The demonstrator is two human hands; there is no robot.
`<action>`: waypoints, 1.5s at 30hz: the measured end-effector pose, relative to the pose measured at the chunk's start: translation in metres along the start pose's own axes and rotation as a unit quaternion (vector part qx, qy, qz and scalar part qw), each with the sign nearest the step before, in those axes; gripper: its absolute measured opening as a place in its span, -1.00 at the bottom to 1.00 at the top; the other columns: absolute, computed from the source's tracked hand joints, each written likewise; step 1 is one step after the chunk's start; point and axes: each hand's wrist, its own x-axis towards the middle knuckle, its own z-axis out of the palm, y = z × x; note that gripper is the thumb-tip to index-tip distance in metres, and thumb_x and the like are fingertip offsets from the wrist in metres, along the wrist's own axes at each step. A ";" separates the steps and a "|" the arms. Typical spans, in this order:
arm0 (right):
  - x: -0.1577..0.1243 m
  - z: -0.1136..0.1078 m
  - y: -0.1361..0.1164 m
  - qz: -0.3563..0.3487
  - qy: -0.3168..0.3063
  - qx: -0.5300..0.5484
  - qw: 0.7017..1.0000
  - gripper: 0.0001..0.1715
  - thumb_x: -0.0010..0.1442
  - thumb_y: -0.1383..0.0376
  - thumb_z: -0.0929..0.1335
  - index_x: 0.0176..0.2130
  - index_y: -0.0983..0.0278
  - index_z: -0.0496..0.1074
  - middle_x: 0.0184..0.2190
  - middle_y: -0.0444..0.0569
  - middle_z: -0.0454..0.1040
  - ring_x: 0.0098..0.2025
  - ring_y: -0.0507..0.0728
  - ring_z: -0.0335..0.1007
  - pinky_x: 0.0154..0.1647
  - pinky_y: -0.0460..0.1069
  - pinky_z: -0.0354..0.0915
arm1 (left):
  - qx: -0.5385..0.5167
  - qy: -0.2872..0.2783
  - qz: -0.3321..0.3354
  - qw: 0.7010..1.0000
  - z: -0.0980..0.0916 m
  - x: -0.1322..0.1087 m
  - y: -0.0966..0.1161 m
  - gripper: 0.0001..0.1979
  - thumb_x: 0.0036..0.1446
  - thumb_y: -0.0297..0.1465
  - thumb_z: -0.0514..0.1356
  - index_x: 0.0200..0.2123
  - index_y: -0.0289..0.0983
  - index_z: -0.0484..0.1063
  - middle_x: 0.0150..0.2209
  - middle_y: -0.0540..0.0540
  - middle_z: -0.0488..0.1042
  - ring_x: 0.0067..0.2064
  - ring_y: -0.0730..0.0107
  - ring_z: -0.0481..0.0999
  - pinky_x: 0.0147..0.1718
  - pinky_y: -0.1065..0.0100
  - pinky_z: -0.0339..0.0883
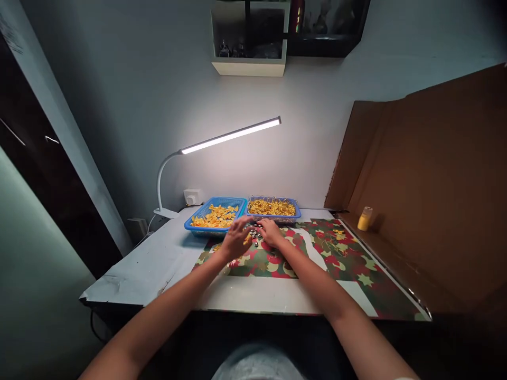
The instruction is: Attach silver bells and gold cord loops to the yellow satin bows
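Note:
Both my arms reach forward over a patterned red and green sheet (340, 253) on the table. My left hand (236, 238) and my right hand (271, 231) meet over a small heap of tiny shiny metal pieces (256, 234) just in front of two blue baskets. The left hand's fingers are curled, with something small and yellow showing under them. The right hand's fingers curl down onto the metal pieces. What either hand grips is too small to make out. The left basket (200, 228) holds orange-yellow pieces. The right basket (297, 214) holds thin golden loops.
A white desk lamp (229, 136) arches over the baskets, clamped at the back left. A small yellow bottle (365, 218) stands at the right by a brown cardboard screen (428, 184). A wall socket (192, 197) sits behind the baskets. Shelves (249, 66) hang above.

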 end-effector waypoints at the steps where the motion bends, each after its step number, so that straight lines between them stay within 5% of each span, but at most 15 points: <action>1: -0.007 0.000 0.002 0.010 0.022 0.009 1.000 -0.63 0.31 0.21 0.31 0.07 0.29 0.35 0.07 0.07 0.37 0.02 0.17 0.38 0.02 0.17 0.36 | -0.010 -0.019 0.023 0.999 0.006 -0.012 0.004 -0.74 0.17 -0.42 0.15 -0.08 -0.11 0.49 0.24 -0.05 0.30 0.30 0.17 0.15 0.28 0.15 0.04; 8: -0.053 0.011 0.018 0.068 0.088 0.075 0.991 -0.71 0.31 0.22 0.31 -0.01 0.29 0.40 0.02 0.05 0.40 -0.01 0.14 0.39 0.00 0.14 0.37 | -0.063 -0.086 0.003 0.994 0.033 -0.034 -0.004 -0.50 0.20 -0.34 0.16 0.20 -0.24 0.25 0.27 -0.23 0.22 0.27 0.08 0.20 0.24 0.04 0.10; 20: -0.047 0.027 0.031 0.105 0.129 0.085 0.982 -0.68 0.31 0.20 0.31 0.01 0.30 0.38 0.02 0.05 0.40 -0.01 0.15 0.39 0.00 0.15 0.37 | -0.121 -0.130 0.006 0.984 0.041 -0.033 -0.015 -0.57 0.25 -0.26 0.15 0.16 -0.22 0.30 0.26 -0.22 0.21 0.23 0.03 0.26 0.16 -0.13 0.17; 30: -0.001 0.031 0.036 0.069 0.017 0.033 0.997 -0.62 0.30 0.19 0.32 0.06 0.30 0.36 0.05 0.06 0.38 0.01 0.18 0.38 0.02 0.18 0.36 | -0.199 -0.023 -0.009 0.980 0.055 -0.036 -0.030 -0.58 0.22 -0.28 0.13 0.13 -0.24 0.38 0.28 -0.24 0.24 0.29 0.05 0.21 0.24 0.05 0.14; 35: 0.006 0.032 0.037 0.071 -0.020 0.014 0.997 -0.62 0.30 0.18 0.32 0.06 0.30 0.35 0.05 0.07 0.38 0.02 0.18 0.37 0.02 0.19 0.35 | -0.220 0.044 -0.036 0.974 0.060 -0.036 -0.039 -0.63 0.24 -0.29 0.17 0.07 -0.30 0.37 0.18 -0.24 0.33 0.20 0.05 0.32 0.14 -0.10 0.22; 45: 0.003 0.029 0.037 0.063 -0.025 -0.010 0.998 -0.61 0.31 0.18 0.31 0.07 0.29 0.35 0.06 0.07 0.38 0.02 0.18 0.38 0.02 0.18 0.35 | -0.218 0.068 -0.025 0.973 0.066 -0.036 -0.042 -0.68 0.23 -0.30 0.19 0.03 -0.29 0.39 0.11 -0.20 0.37 0.10 0.11 0.40 0.05 -0.04 0.32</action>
